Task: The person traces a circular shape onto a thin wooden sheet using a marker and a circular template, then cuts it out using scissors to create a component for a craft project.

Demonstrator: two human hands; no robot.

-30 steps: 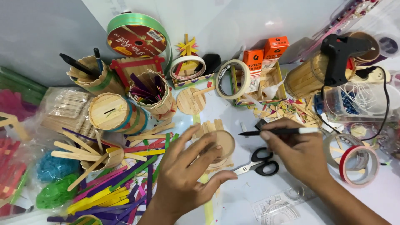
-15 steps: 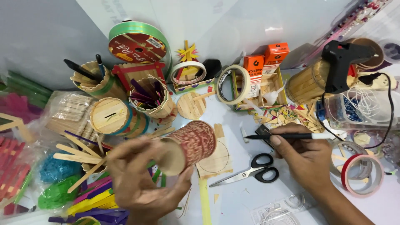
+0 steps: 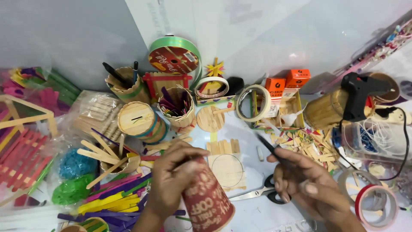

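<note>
Left hand [image 3: 174,178]: my grip is wrapped around the narrow end of a red paper cup [image 3: 208,202], fingers curled over its base, the cup tilted with its wide mouth pointing down and toward me, lifted off the surface.

Right hand [image 3: 307,184]: my grip pinches a black pen [image 3: 270,151] between thumb and fingers, its tip aimed up and left (the lower end is hidden in my palm).

Between the hands, flat on the white surface [image 3: 257,210]: a panel of craft sticks [image 3: 226,165] glued side by side, a pencilled circle drawn on it. The cup hangs just beside its lower left corner.

Just below the pen hand: scissors [image 3: 262,194] with black handles, blades pointing left under the panel's edge.

Left of the cup hand: a heap of coloured sticks [image 3: 113,199] in yellow, purple and pink, and a small stick cup [image 3: 116,161] holding plain sticks.

Farther back: a round stick box with a slot [image 3: 136,120], a stick pot of dark sticks [image 3: 177,107], a roll of green ribbon [image 3: 176,53].

Right side: a black glue gun [image 3: 358,92] standing well apart from the pen, a roll of red tape [image 3: 377,205] near my right wrist.
</note>
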